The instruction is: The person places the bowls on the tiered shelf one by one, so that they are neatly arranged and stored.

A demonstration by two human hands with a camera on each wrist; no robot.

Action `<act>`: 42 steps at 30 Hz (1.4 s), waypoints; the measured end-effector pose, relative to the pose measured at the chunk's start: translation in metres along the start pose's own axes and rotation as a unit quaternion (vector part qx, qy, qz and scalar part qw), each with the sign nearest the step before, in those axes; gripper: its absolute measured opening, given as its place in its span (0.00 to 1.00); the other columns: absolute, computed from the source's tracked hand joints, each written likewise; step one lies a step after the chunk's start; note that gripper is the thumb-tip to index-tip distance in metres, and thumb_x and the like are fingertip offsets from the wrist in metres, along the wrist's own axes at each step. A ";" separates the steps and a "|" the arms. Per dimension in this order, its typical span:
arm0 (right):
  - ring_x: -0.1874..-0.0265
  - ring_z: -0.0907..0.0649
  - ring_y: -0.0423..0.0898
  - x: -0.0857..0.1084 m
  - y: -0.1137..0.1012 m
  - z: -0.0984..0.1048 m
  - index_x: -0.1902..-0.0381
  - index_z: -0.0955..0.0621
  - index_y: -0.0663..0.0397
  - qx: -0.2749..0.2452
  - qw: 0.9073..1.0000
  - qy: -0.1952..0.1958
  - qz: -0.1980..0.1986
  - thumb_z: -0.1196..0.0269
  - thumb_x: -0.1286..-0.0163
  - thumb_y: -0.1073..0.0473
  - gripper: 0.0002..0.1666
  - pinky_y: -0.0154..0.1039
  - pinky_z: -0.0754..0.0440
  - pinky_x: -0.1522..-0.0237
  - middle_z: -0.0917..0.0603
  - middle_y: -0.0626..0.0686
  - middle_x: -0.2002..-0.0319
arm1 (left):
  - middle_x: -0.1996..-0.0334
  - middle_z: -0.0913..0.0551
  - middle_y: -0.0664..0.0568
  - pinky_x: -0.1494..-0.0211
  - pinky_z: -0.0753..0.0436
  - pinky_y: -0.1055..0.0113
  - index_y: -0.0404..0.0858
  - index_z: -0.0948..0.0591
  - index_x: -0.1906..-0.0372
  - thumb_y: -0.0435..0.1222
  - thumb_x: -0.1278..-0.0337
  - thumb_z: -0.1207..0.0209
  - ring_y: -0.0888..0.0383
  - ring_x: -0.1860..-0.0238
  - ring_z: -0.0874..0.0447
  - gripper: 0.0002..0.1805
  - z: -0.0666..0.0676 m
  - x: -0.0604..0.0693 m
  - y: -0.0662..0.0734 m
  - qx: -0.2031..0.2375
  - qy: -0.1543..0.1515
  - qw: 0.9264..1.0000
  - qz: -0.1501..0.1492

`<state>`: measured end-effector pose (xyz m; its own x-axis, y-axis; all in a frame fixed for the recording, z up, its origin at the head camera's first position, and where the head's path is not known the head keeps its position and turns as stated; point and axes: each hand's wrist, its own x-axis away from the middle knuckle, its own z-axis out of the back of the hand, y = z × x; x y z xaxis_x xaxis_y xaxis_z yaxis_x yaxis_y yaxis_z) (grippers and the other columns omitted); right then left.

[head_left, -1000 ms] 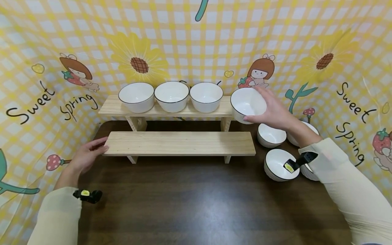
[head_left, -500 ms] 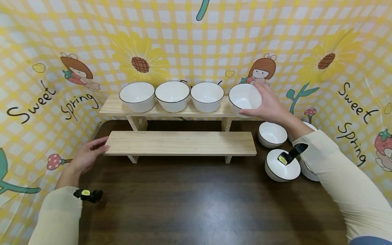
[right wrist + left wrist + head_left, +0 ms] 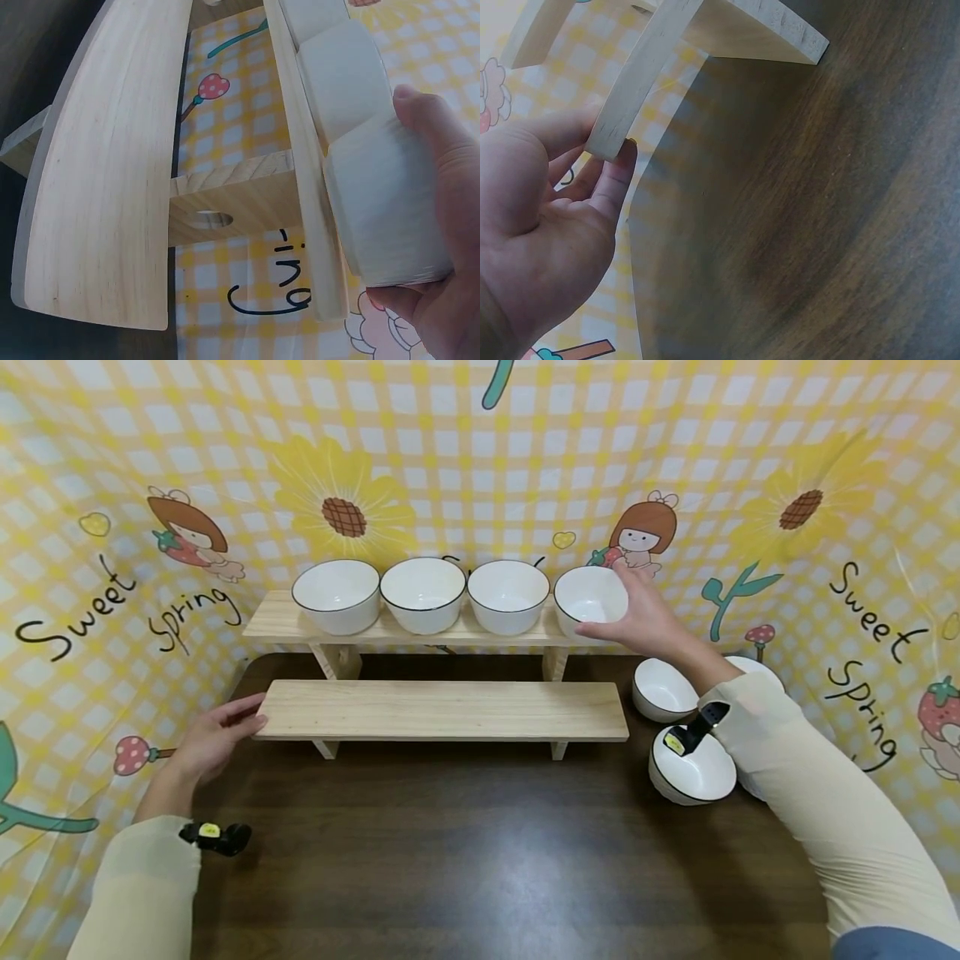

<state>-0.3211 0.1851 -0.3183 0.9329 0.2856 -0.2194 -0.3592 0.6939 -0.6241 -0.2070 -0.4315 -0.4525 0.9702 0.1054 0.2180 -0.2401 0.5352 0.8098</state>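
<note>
A two-tier wooden shelf (image 3: 442, 710) stands on the table. Along its upper board sit three white bowls with dark rims, among them the middle bowl (image 3: 422, 593). My right hand (image 3: 651, 617) grips a fourth such bowl (image 3: 585, 595) by its right side, thumb in front, at the upper board's right end. In the right wrist view this held bowl (image 3: 386, 210) rests on or just above the board; I cannot tell which. With thumb and fingers, my left hand (image 3: 562, 217) pinches the left end of the lower board (image 3: 634, 94).
More white bowls stand on the dark table at the right, including a front bowl (image 3: 686, 777) and one behind it (image 3: 660, 689); others are partly hidden by the right sleeve (image 3: 810, 793). A yellow checked cloth (image 3: 480, 468) hangs behind and at both sides.
My right hand has carried its bowl left and back from beyond the upper board's right end, beside the row. The left hand stays at the lower board.
</note>
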 end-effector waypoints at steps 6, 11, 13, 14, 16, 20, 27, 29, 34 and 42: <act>0.39 0.32 0.64 -0.002 0.002 -0.002 0.25 0.37 0.61 -0.003 1.000 0.003 -0.018 0.22 0.44 0.43 0.58 0.62 0.29 0.40 0.37 0.69 0.32 | 0.25 0.40 0.33 0.35 0.27 0.58 0.35 0.40 0.21 0.57 0.29 0.44 0.43 0.31 0.37 0.43 -0.001 0.000 -0.001 -0.008 0.002 1.000 -0.003; 0.41 0.30 0.63 -0.006 0.003 -0.004 0.25 0.37 0.60 -0.004 1.000 0.007 -0.029 0.23 0.44 0.40 0.59 0.60 0.29 0.41 0.35 0.69 0.35 | 0.24 0.42 0.32 0.29 0.33 0.47 0.36 0.41 0.21 0.57 0.29 0.44 0.41 0.31 0.38 0.43 0.000 0.000 0.001 0.004 0.002 1.000 0.002; 0.41 0.30 0.62 -0.007 0.003 -0.005 0.25 0.37 0.60 -0.005 1.000 0.007 -0.030 0.23 0.44 0.40 0.59 0.60 0.29 0.41 0.34 0.68 0.35 | 0.23 0.42 0.32 0.28 0.37 0.40 0.36 0.41 0.21 0.57 0.29 0.44 0.39 0.30 0.40 0.44 -0.001 0.000 0.000 0.008 0.002 1.000 0.004; 0.41 0.30 0.62 -0.007 0.003 -0.005 0.25 0.37 0.60 -0.006 1.000 0.006 -0.030 0.23 0.44 0.40 0.58 0.60 0.29 0.41 0.34 0.68 0.35 | 0.23 0.43 0.32 0.28 0.38 0.39 0.36 0.41 0.21 0.57 0.29 0.44 0.39 0.30 0.40 0.44 -0.001 0.000 0.000 0.010 0.001 1.000 0.004; 0.41 0.31 0.62 -0.008 0.003 -0.005 0.26 0.37 0.60 -0.009 1.000 0.005 -0.029 0.24 0.44 0.40 0.57 0.60 0.30 0.41 0.34 0.68 0.36 | 0.23 0.42 0.33 0.28 0.38 0.40 0.36 0.41 0.21 0.57 0.30 0.44 0.40 0.29 0.40 0.44 -0.001 0.000 0.000 0.009 0.001 1.000 0.006; 0.42 0.31 0.61 -0.010 0.003 -0.006 0.30 0.33 0.61 -0.018 1.000 0.009 -0.020 0.24 0.43 0.42 0.52 0.59 0.30 0.42 0.33 0.67 0.38 | 0.23 0.44 0.33 0.28 0.39 0.38 0.36 0.42 0.20 0.57 0.29 0.44 0.38 0.28 0.41 0.44 -0.001 0.001 0.000 0.014 -0.001 1.000 0.012; 0.43 0.30 0.59 -0.015 0.004 -0.008 0.33 0.30 0.61 -0.023 1.000 0.011 -0.012 0.23 0.44 0.43 0.49 0.56 0.30 0.43 0.31 0.65 0.41 | 0.22 0.47 0.33 0.27 0.41 0.37 0.36 0.43 0.20 0.56 0.28 0.45 0.37 0.27 0.44 0.43 -0.001 0.001 0.000 0.026 -0.005 1.000 0.015; 0.43 0.30 0.59 -0.016 0.004 -0.008 0.33 0.30 0.62 -0.026 1.000 0.009 -0.012 0.23 0.44 0.44 0.49 0.56 0.30 0.43 0.30 0.65 0.41 | 0.22 0.47 0.33 0.27 0.41 0.38 0.36 0.43 0.20 0.55 0.27 0.45 0.38 0.27 0.44 0.42 -0.001 0.001 -0.001 0.026 -0.008 1.000 0.012; 0.42 0.30 0.60 -0.017 0.004 -0.009 0.30 0.33 0.64 -0.023 1.000 0.005 -0.015 0.23 0.44 0.43 0.53 0.57 0.30 0.42 0.31 0.66 0.39 | 0.22 0.47 0.33 0.26 0.42 0.38 0.36 0.43 0.20 0.56 0.27 0.46 0.38 0.27 0.44 0.43 -0.002 0.000 -0.001 0.031 -0.012 0.999 0.010; 0.42 0.31 0.60 -0.018 0.003 -0.008 0.30 0.33 0.64 -0.024 1.000 0.000 -0.015 0.24 0.43 0.44 0.52 0.56 0.30 0.42 0.32 0.66 0.39 | 0.21 0.47 0.33 0.26 0.41 0.39 0.37 0.43 0.20 0.55 0.27 0.46 0.38 0.27 0.43 0.42 -0.002 0.001 0.002 0.035 -0.009 0.999 0.013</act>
<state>-0.3385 0.1769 -0.3225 0.9435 0.2649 -0.1993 -0.3287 0.6696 -0.6660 -0.2067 -0.4285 -0.4515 0.9629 0.1030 0.2493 -0.2679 0.4728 0.8394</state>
